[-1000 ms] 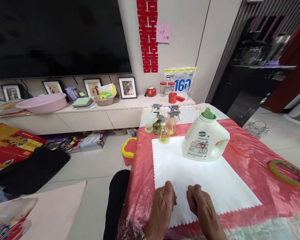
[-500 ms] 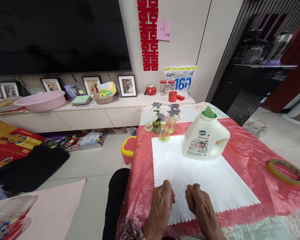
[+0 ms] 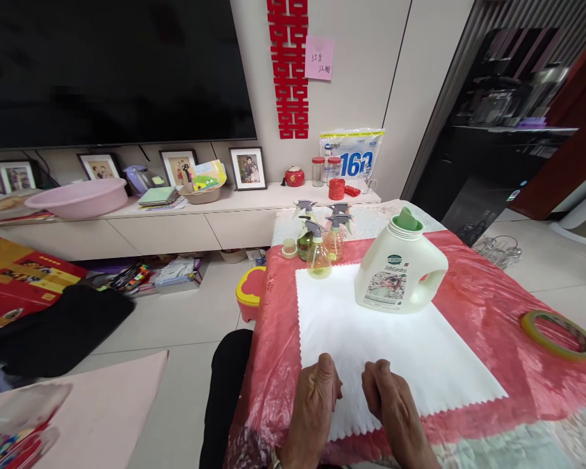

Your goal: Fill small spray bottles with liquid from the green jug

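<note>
My left hand (image 3: pixel 317 397) is curled into a fist, thumb on top, over the near left part of a white cloth (image 3: pixel 371 352) with zigzag edges. Level with it, a short gap to the right, my right hand (image 3: pixel 388 397) is closed the same way. I see nothing in either fist. Beyond them a pale detergent bottle (image 3: pixel 405 270) stands upright on the cloth, its green spout (image 3: pixel 407 220) uncovered. Several spray bottles are grouped at the far left, the nearest spray bottle (image 3: pixel 319 259) clear with a little yellowish liquid. A translucent cap (image 3: pixel 290 247) lies beside them.
Red plastic sheeting (image 3: pixel 498 312) covers the table. A roll of tape (image 3: pixel 560 334) lies at the right. Behind stands a long cabinet (image 3: pixel 170 228) with a pink basin (image 3: pixel 81 197) and picture frames. A yellow-topped stool (image 3: pixel 250 286) is left of the table.
</note>
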Tool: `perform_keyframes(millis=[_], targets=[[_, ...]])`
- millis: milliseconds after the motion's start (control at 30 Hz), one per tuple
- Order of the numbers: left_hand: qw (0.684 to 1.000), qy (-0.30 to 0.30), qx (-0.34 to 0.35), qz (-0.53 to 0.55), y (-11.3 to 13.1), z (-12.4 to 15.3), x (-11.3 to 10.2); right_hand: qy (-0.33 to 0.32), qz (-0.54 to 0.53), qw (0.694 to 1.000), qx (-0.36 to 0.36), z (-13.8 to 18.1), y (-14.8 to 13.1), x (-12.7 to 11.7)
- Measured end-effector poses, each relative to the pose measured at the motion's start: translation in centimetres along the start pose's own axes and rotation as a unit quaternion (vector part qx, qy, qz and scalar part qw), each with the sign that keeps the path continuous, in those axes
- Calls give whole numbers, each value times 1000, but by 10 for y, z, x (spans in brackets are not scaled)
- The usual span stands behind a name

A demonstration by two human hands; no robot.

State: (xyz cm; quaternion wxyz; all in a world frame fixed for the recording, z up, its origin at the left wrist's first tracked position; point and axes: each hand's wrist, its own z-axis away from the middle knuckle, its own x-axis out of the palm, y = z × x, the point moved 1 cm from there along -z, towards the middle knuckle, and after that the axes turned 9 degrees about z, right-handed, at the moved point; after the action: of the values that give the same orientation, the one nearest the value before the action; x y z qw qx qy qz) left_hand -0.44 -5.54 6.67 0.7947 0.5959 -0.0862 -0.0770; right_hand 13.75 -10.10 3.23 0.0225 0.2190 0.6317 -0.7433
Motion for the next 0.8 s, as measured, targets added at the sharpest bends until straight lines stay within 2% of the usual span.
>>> perform_keyframes(millis=[200, 333, 567, 800], targets=[[1000, 3, 6, -4, -3, 0, 0, 12, -22, 999, 31, 3, -12, 4], [1000, 13, 8, 5, 0, 1, 0, -4, -41, 998, 53, 5, -24, 5], [1000, 6, 0, 10, 5, 5, 1, -9, -41, 997, 57, 6, -26, 4], [1000, 10, 3, -3, 0, 2, 1, -20, -34, 998, 47, 5, -28, 4]])
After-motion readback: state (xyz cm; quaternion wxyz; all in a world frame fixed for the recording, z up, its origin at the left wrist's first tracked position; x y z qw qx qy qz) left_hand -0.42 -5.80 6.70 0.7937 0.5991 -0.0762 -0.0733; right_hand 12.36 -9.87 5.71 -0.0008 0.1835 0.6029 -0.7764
